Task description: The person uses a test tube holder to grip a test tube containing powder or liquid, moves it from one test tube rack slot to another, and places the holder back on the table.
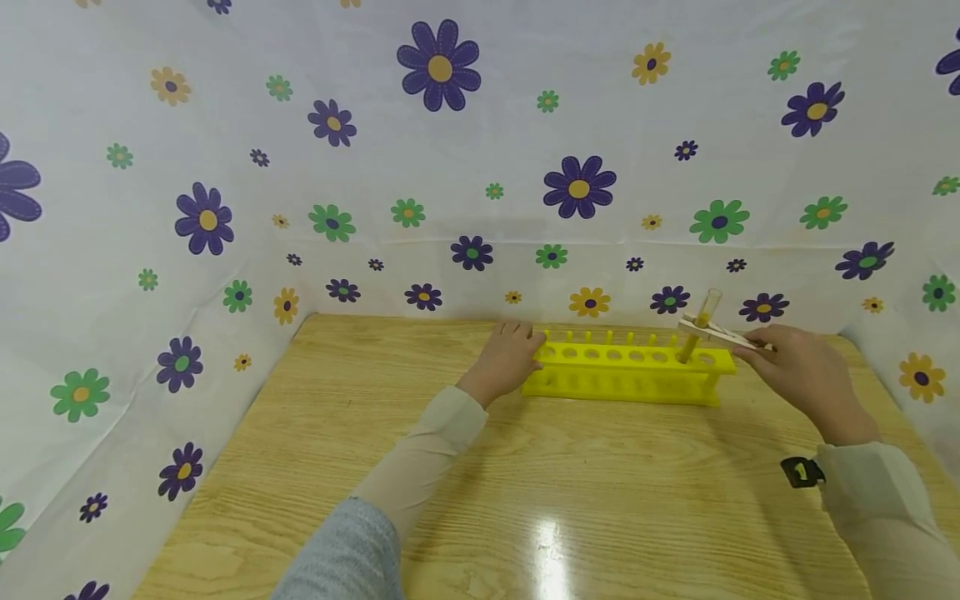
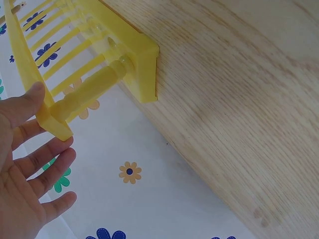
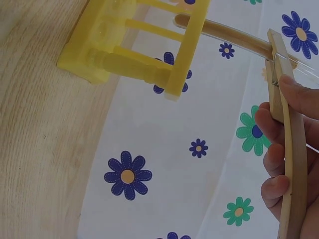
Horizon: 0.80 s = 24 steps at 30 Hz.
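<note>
A yellow test tube rack stands toward the back of the table. My left hand holds its left end; in the left wrist view the thumb lies on the top plate with fingers beneath the edge. With my right hand I grip a wooden test tube clamp. The clamp's tip is around a glass test tube of brownish liquid. That tube leans, its lower end at a hole near the rack's right end; the right wrist view shows its rounded bottom just past the top plate.
The wooden table stretches in front of the rack. Behind and beside it hangs a white flower-print cloth. A row of yellow pegs stands along the rack's back edge.
</note>
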Tool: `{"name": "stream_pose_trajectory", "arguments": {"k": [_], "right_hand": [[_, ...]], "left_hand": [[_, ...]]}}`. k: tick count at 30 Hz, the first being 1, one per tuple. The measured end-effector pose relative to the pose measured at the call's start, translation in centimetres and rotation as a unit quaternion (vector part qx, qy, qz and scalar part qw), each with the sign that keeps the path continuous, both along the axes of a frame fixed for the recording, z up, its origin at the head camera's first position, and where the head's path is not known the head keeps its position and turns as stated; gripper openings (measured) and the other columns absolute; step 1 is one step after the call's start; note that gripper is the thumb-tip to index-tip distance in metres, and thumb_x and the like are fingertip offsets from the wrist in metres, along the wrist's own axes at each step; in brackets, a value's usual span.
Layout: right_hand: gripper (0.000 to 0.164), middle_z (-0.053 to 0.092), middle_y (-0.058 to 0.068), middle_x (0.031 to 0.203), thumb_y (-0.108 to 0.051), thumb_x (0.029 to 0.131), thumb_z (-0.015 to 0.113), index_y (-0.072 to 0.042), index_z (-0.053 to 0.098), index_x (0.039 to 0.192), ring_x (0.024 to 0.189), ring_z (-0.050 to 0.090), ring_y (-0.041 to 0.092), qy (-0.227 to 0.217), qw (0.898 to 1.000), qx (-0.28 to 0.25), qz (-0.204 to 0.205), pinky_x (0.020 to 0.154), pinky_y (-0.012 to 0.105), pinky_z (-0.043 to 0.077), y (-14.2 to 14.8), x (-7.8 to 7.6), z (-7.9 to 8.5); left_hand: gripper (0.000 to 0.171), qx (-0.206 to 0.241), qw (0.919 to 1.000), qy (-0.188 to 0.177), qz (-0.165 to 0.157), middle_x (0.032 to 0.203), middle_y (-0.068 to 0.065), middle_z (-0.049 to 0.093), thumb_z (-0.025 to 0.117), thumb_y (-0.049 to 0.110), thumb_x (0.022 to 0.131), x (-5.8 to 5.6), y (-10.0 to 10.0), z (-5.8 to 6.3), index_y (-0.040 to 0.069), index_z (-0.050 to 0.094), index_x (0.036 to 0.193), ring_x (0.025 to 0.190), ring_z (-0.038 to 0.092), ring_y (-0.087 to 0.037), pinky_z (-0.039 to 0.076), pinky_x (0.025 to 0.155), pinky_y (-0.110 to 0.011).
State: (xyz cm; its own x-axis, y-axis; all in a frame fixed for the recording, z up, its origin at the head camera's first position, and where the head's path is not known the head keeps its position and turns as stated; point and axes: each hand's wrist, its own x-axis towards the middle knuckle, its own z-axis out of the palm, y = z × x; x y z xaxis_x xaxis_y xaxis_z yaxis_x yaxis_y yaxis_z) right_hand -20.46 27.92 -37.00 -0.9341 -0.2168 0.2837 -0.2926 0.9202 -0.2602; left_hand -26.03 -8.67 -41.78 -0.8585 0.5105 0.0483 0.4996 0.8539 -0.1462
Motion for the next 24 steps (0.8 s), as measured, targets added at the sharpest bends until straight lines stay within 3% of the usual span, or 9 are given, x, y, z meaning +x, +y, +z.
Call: {"name": "stream_pose_trajectory", "arguments": {"k": [10,24], "right_hand": [[0.031,0.068,0.018,0.080,-0.023,0.087,0.067,0.006,0.068,0.100,0.054,0.049,0.015,0.016,1.000,-0.005,0.006,0.045,0.026,0.035,-0.09,0.11,-0.27],[0.029,0.068,0.015,0.076,-0.022,0.088,0.065,0.005,0.068,0.098,0.053,0.046,0.016,0.003,1.000,-0.005,0.003,0.045,0.026,0.033,-0.08,0.14,-0.61]], "left_hand": [[0.043,0.002,1.0000,-0.001,0.000,0.119,-0.004,0.055,0.057,0.039,0.092,0.03,-0.04,0.00,0.018,0.051,0.129,0.116,0.049,-0.023,0.034,0.109,-0.039],[0.043,0.009,0.9999,-0.005,-0.001,0.119,-0.005,0.054,0.056,0.038,0.092,0.17,-0.07,0.13,0.017,0.050,0.129,0.116,0.049,-0.023,0.033,0.109,-0.040]]}}
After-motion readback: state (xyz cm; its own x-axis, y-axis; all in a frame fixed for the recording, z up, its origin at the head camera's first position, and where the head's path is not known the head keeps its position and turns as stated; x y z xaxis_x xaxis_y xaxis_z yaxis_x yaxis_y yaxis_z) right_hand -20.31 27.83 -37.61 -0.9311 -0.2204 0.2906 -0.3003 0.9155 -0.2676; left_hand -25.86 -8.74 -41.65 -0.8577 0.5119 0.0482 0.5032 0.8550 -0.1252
